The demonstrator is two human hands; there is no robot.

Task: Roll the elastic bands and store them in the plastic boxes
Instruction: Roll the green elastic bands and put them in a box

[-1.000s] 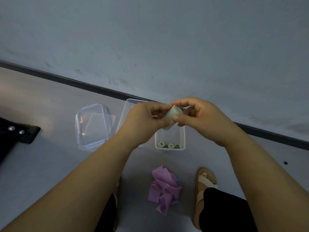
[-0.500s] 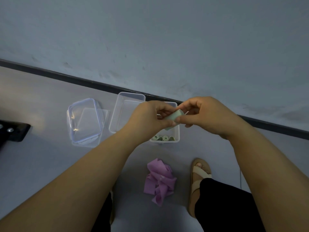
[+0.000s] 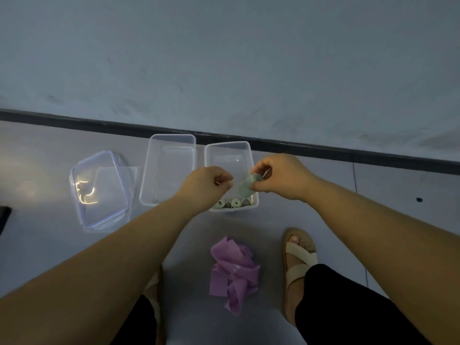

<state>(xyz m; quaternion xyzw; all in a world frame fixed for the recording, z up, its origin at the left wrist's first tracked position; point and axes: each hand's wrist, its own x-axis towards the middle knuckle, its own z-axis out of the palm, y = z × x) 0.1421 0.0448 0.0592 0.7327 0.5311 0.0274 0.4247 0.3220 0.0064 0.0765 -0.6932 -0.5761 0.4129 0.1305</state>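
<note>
Finding: the green roll (image 3: pixel 248 187) is now carried by the right hand (image 3: pixel 281 176) alone, pinched near its upper end by the thumb and curled fingers (image 3: pixel 258 169). Half a second earlier both hands held it between them; the left hand (image 3: pixel 204 184) has since let go and sits just beside the roll, its fingers clenched with nothing visible in them. The roll hangs tilted over the near end of the right-hand box (image 3: pixel 227 144), not yet set down, directly above the finished rolls (image 3: pixel 234 203) lined along that box's near wall. The left-hand box (image 3: pixel 171 136) stands just beside it and looks unfilled. Two clear lids (image 3: pixel 99 192) lie stacked to the left on the floor (image 3: pixel 49 245). A loose heap of purple bands (image 3: pixel 232 270) lies nearer the person, between the feet, unrolled. Assessment: rolling of this band appears complete and the step in hand is placement. The roll may spring open once released, so it wants setting snug against its neighbours. The purple heap remains outstanding.
</note>
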